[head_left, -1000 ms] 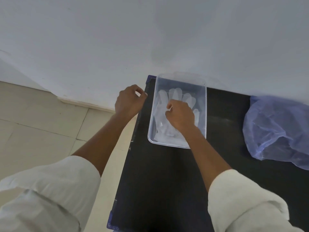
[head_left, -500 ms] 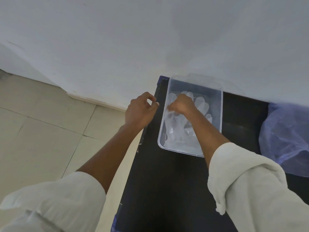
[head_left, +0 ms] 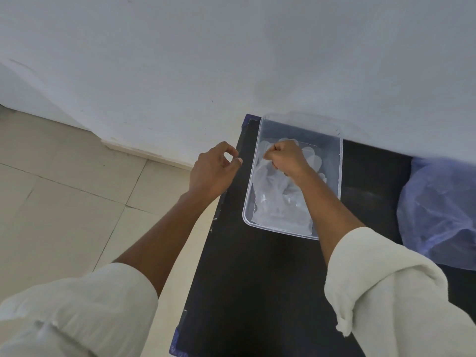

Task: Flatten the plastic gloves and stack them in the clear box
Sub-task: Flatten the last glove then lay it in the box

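Observation:
The clear box (head_left: pixel 340 176) sits at the far left corner of the black table (head_left: pixel 257 279), against the wall. Flat translucent plastic gloves (head_left: pixel 273 204) lie stacked inside it, fingers pointing to the far end. My right hand (head_left: pixel 288 158) is inside the box over the far part of the stack. Its fingers are curled and pinch the top glove near its fingertips. My left hand (head_left: pixel 213 173) hovers just left of the box, beyond the table's left edge, with loosely curled fingers and nothing in it.
A bluish crumpled plastic bag (head_left: pixel 438 210) lies on the table at the right. A white wall rises right behind the box. Tiled floor (head_left: pixel 64 202) is on the left, below the table edge.
My right hand has moved from the middle of the stack toward the far left of the box. My left hand keeps its place beside the box. The view has shifted left.

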